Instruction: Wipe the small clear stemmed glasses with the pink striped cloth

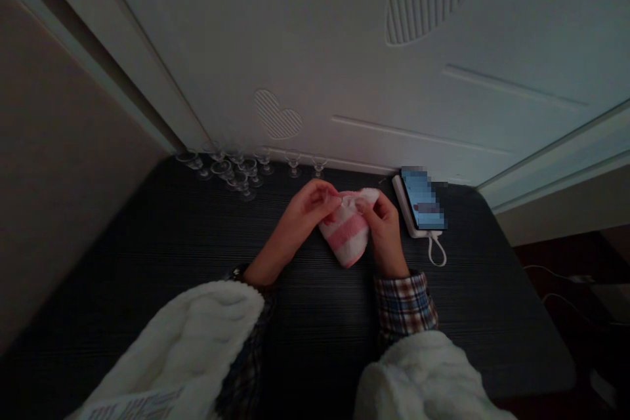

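A fluffy pink-and-white striped cloth (348,230) is held up between both hands above the dark table (315,328). My left hand (310,207) pinches its upper left edge, fingers closed. On the other side, my right hand (384,226) grips the upper right part with thumb and fingers pressed together. The cloth hangs bunched and narrows toward its lower end. Whether anything is inside its folds is hidden.
Several small stemmed glasses (238,184) stand along the table's back left, by a white panel (315,46) with heart reliefs. To the right of my right hand lies a phone (424,200) on a white block (404,203) with a looped white cable (437,252).
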{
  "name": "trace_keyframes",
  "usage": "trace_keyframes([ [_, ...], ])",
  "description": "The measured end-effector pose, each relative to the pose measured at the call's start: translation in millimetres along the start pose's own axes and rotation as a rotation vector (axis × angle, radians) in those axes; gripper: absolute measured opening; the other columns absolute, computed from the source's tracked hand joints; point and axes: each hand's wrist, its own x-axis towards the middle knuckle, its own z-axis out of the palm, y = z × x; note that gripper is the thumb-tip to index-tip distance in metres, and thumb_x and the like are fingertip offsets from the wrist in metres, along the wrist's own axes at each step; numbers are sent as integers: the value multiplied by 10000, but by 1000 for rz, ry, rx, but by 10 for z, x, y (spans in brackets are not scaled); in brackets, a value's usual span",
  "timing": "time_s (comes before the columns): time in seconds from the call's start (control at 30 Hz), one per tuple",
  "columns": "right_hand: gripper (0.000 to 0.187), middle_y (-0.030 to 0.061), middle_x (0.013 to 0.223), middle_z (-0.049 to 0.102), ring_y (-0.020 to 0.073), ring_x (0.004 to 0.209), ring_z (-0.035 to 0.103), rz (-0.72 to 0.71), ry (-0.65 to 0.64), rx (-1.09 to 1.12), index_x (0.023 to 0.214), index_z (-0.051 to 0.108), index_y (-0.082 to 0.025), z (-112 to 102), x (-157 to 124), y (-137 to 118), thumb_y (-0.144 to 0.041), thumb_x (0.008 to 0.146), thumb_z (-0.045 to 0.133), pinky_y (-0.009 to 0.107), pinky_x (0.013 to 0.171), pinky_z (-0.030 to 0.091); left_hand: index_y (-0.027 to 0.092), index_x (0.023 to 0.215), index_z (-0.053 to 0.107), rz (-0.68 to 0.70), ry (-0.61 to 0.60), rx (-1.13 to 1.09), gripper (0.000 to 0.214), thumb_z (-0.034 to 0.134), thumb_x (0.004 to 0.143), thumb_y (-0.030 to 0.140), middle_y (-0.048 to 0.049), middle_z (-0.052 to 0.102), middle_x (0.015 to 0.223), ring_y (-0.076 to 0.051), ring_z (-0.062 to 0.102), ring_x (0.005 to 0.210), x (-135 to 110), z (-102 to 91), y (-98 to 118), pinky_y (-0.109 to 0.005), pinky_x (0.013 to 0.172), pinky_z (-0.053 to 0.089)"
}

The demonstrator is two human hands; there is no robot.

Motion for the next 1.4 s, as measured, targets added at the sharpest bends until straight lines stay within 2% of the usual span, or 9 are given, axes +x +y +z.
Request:
trace_keyframes([
  [0.17, 139, -17, 790, 614, 128, 732, 536, -15, 48, -53, 855, 635, -207, 0, 18, 15, -319, 773, 636, 247, 687, 433, 215, 958, 634, 164, 102, 450, 176, 584, 818, 310, -34, 645, 973, -166, 584, 833, 6, -19, -32, -252, 708, 449],
  [0.4, 198, 5, 903, 661, 148, 833, 581, -15, 45, -7, 950, 654, -213, 18, -1, -24, -319, 788, 617, 276, 784, 459, 203, 968, 629, 211, 93, 611, 182, 543, 855, 317, -28, 666, 976, -154, 595, 809, -20, -29, -10, -240, 678, 440],
  [0.5, 283, 35, 1082, 661, 173, 967, 592, 20, -4, 64, 1071, 644, -222, 28, -6, -46, -338, 826, 565, 303, 854, 464, 204, 980, 607, 196, 108, 643, 191, 535, 860, 334, -12, 660, 914, -130, 581, 704, -24, -36, -10, -233, 634, 438],
  [0.6, 317, 46, 1172, 634, 180, 965, 594, 63, -14, 105, 1111, 637, -228, 19, 1, -32, -361, 847, 524, 293, 766, 492, 204, 960, 597, 173, 154, 646, 207, 534, 860, 374, 8, 636, 788, -123, 576, 653, -24, -44, -12, -220, 596, 431],
  [0.73, 302, 38, 1077, 658, 155, 860, 587, 37, -66, 80, 1095, 638, -221, -12, 17, 18, -280, 805, 577, 254, 661, 472, 198, 934, 599, 153, 178, 649, 221, 527, 862, 394, 14, 617, 723, -123, 577, 639, -24, -50, -12, -210, 566, 422],
  [0.83, 283, 32, 1023, 667, 150, 856, 586, 5, -53, 50, 1062, 641, -208, -22, 25, 33, -237, 784, 602, 249, 679, 468, 197, 940, 603, 149, 158, 645, 235, 505, 873, 399, 10, 624, 723, -122, 574, 636, -30, -48, -12, -205, 552, 417],
  [1.03, 244, 25, 1004, 650, 144, 851, 580, -26, -35, 35, 1036, 621, -215, -2, 23, 20, -258, 797, 603, 254, 708, 474, 186, 893, 618, 154, 117, 654, 258, 478, 890, 402, 15, 616, 682, -109, 558, 592, -35, -44, 3, -194, 522, 386],
  [1.2, 316, 18, 1078, 615, 138, 892, 570, -76, 11, 73, 1113, 567, -260, 24, 1, -8, -230, 799, 592, 247, 719, 475, 180, 871, 628, 145, 104, 669, 264, 475, 892, 394, 15, 624, 700, -100, 553, 590, -34, -36, 21, -191, 519, 375],
  [1.4, 278, 19, 1027, 622, 141, 837, 570, -51, -2, 66, 1105, 596, -268, 20, 2, -20, -294, 828, 573, 248, 675, 467, 178, 862, 625, 138, 105, 664, 268, 467, 892, 393, 11, 630, 712, -105, 557, 599, -38, -22, 27, -194, 520, 377],
])
